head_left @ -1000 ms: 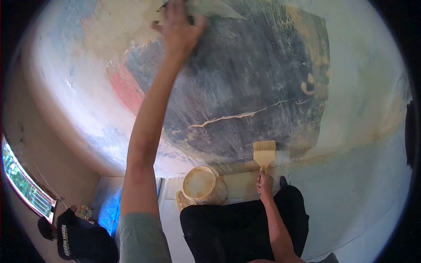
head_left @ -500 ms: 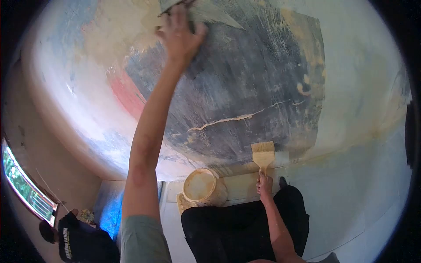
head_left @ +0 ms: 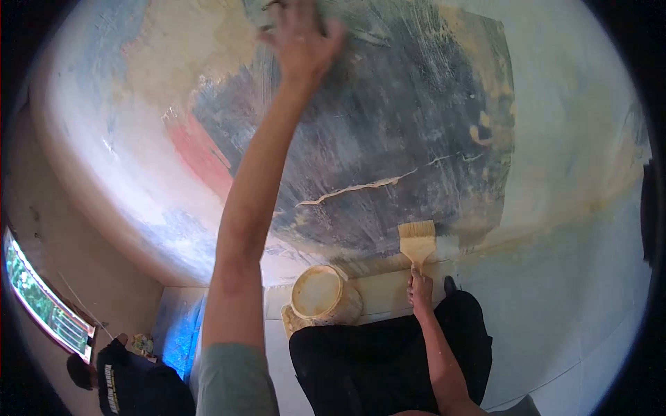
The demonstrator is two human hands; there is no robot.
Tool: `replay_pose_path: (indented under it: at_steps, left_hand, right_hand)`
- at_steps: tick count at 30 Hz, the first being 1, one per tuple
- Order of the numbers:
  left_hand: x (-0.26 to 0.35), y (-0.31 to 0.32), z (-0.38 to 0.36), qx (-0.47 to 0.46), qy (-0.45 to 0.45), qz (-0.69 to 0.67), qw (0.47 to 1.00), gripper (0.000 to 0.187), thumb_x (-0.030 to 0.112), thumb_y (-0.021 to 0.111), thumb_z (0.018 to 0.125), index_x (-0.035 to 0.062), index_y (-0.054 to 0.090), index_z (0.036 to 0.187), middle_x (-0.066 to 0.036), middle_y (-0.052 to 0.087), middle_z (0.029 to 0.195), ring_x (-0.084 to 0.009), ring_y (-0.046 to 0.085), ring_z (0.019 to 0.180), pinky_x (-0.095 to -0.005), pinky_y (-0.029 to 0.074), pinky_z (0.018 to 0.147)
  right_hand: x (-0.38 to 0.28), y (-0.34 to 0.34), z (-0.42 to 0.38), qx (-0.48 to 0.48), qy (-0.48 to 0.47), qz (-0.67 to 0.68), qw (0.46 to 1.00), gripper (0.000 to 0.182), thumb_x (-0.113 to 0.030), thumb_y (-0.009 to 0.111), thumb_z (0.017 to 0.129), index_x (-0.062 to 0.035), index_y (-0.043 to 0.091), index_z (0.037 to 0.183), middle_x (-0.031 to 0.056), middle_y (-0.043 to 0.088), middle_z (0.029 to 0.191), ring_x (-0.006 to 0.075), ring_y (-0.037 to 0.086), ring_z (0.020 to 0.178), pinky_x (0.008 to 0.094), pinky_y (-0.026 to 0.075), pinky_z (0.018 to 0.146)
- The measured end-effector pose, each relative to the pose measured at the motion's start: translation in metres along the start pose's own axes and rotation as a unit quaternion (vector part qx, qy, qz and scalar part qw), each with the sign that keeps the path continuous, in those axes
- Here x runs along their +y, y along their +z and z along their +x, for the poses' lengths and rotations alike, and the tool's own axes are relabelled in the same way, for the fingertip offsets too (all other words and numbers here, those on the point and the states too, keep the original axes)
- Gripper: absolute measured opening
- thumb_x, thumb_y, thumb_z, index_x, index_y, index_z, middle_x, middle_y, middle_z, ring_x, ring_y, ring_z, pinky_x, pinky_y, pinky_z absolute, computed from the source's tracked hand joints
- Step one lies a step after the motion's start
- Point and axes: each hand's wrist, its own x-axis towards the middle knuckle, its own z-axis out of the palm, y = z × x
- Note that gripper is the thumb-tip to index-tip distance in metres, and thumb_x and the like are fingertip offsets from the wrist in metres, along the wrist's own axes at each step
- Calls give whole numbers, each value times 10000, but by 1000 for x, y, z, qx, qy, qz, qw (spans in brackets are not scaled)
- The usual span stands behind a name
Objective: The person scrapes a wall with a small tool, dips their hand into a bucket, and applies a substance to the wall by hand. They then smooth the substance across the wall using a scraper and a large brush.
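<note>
the left hand [head_left: 302, 43] is stretched up to the top centre of the frame, fingers spread wide and pressed flat against the dark, scraped patch of the wall [head_left: 388, 139]. whether anything is pinched under the palm i cannot tell; a greyish flap of torn covering shows by the fingertips. lower down, right of centre, the right hand [head_left: 420, 290] is wrapped tight around the handle of a wide paintbrush [head_left: 417, 240], bristles pointing up and resting against the wall just where the dark patch ends. a round bucket [head_left: 318, 292] smeared with pale paste sits just to the left of that hand, near the person's dark trousers. it looks to me like the smoothing or peeling stage up high, with the brush waiting. the next move would call for a firm, even sweep of the palm, keeping balance at full reach. in the lower left corner another person [head_left: 118, 385] in a dark shirt crouches on the floor, well apart.
</note>
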Motion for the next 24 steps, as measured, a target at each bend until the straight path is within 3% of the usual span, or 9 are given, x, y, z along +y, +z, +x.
replay_pose_path:
  at_steps: [2, 4, 9, 10, 12, 14, 16, 20, 24]
  left_hand:
    - [9, 5, -21, -52, 63, 125, 989, 599, 399, 489, 754, 162, 400, 1297, -30, 395, 1341, -237, 396, 1197, -631, 280, 913]
    - [8, -1, -29, -215, 345, -16, 913, 582, 393, 490, 780, 173, 377, 1307, -97, 408, 1328, -302, 364, 1223, -654, 192, 936]
    - [-17, -4, 4, -38, 56, 135, 989, 598, 428, 468, 797, 170, 362, 1326, -22, 366, 1375, -224, 379, 1233, -627, 199, 958]
    - [-14, -5, 9, -28, 60, 135, 989, 598, 428, 468, 797, 170, 362, 1326, -22, 366, 1375, -224, 379, 1233, -627, 199, 958]
    - [-6, -9, -2, -234, 385, -6, 893, 598, 438, 505, 765, 146, 419, 1280, -68, 423, 1312, -269, 392, 1199, -675, 244, 885]
    - [-22, -5, 18, -184, 343, 27, 921, 600, 465, 507, 762, 184, 419, 1284, -55, 418, 1322, -265, 396, 1196, -670, 228, 906]
    - [-12, -15, 44, -122, 108, 120, 979, 594, 408, 505, 774, 232, 370, 1324, -13, 362, 1380, -243, 363, 1250, -620, 201, 970]
    - [8, 3, 0, -209, 368, -26, 906, 616, 456, 522, 751, 195, 404, 1296, -42, 440, 1296, -246, 372, 1225, -651, 229, 929]
    - [-26, 1, 31, -50, 128, 85, 987, 631, 431, 511, 749, 189, 374, 1316, -25, 417, 1315, -227, 368, 1235, -629, 235, 948]
  right_hand:
    - [-3, -3, 3, 1, 5, -15, 1000, 435, -467, 527, 843, -114, 417, 615, -29, 330, 434, 93, 299, 300, 242, 228, 282]
    - [-3, 3, 2, 18, 21, -11, 1000, 432, -465, 530, 842, -115, 415, 615, -30, 329, 435, 91, 299, 303, 241, 227, 283]
    - [-12, 1, -10, 12, 10, 5, 1000, 403, -413, 545, 851, -107, 429, 615, -32, 348, 447, 85, 314, 321, 242, 240, 302]
    - [-13, 2, -6, 13, 18, 5, 1000, 397, -405, 544, 853, -109, 431, 615, -34, 346, 446, 86, 312, 318, 244, 242, 304]
    - [-11, 3, -1, 16, 30, 1, 999, 390, -398, 542, 855, -111, 434, 615, -35, 344, 446, 87, 310, 315, 245, 245, 306]
    - [-10, 3, -3, 17, 14, 11, 1000, 387, -389, 537, 860, -112, 431, 612, -37, 337, 446, 88, 307, 312, 248, 244, 307]
    - [-5, 3, -4, 14, 24, 10, 1000, 394, -415, 539, 848, -115, 427, 618, -33, 340, 445, 89, 310, 313, 244, 236, 298]
    - [-9, 1, 0, 28, 44, -11, 999, 390, -396, 531, 861, -111, 434, 615, -35, 346, 451, 85, 318, 320, 246, 233, 305]
    - [-2, 0, 1, 9, 29, 4, 1000, 391, -426, 536, 835, -113, 430, 626, -23, 331, 439, 103, 312, 310, 255, 228, 288]
